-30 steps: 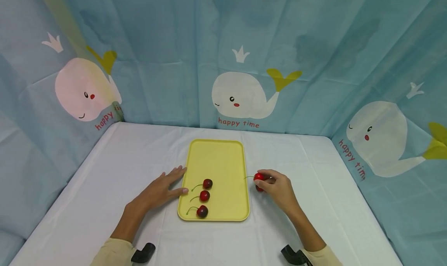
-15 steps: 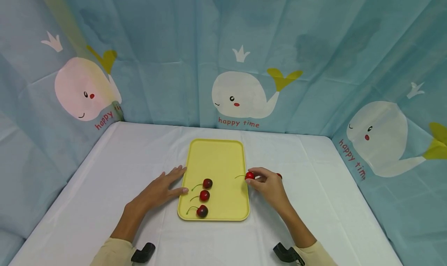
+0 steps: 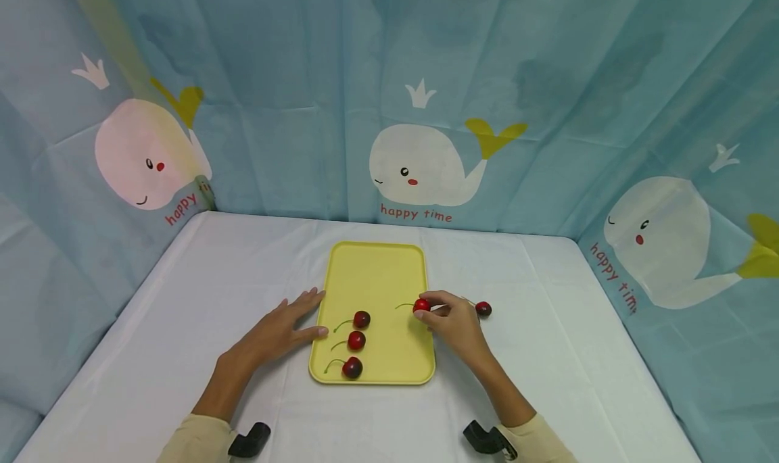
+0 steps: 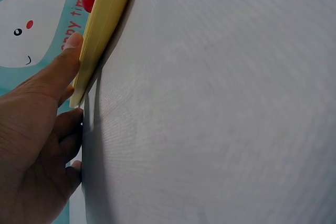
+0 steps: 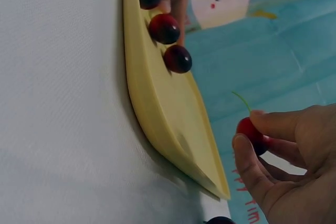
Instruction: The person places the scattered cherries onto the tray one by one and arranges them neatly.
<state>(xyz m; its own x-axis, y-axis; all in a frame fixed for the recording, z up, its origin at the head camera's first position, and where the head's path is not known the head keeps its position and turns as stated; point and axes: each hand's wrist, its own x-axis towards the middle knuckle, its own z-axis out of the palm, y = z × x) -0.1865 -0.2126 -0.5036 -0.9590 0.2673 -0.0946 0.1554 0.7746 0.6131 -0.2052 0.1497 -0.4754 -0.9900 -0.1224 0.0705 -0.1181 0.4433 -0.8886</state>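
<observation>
My right hand (image 3: pixel 453 321) pinches a red cherry (image 3: pixel 421 305) between thumb and fingertips, above the right part of the yellow tray (image 3: pixel 380 267). Its green stem points left; the right wrist view shows this cherry (image 5: pixel 253 136) held off the tray surface. Along the tray's left side lie a front cherry (image 3: pixel 352 368), a middle cherry (image 3: pixel 356 340) and a back cherry (image 3: pixel 362 320), stems to the left. My left hand (image 3: pixel 274 334) rests at the tray's left edge with fingers spread and the thumb touching the rim.
Right of the tray, another dark red cherry (image 3: pixel 483 309) lies on the white tablecloth (image 3: pixel 535 355), partly behind my right hand. A blue curtain (image 3: pixel 292 111) with printed whales closes off the back and sides of the table.
My right hand has carried the pinched cherry leftward from the tablecloth to over the tray. The cherry left on the cloth has come into fuller view. My left hand stays put.
</observation>
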